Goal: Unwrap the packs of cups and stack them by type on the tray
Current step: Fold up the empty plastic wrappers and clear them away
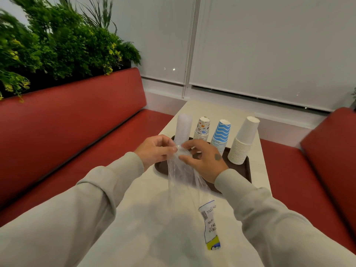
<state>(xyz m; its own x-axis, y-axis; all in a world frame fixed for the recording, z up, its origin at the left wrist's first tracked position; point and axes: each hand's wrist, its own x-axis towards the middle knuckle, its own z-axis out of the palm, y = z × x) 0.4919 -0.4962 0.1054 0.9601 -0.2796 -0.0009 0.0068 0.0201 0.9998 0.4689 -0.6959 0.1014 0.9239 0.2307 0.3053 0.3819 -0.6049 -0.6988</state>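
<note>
A dark brown tray (243,170) on the white table carries several stacks of upside-down cups: clear plastic cups (184,128) at the left, patterned paper cups (202,128), blue wavy-striped cups (220,133) and plain white cups (243,140) at the right. My left hand (154,151) and my right hand (204,160) both pinch the top of an empty clear plastic wrapper (181,182) just in front of the clear cups. The wrapper hangs down toward me, and its printed label end (211,226) lies on the table.
The white table (150,218) is narrow, with red bench seats (77,122) on both sides. Green plants (57,41) stand behind the left bench. Window blinds (269,54) close off the far end.
</note>
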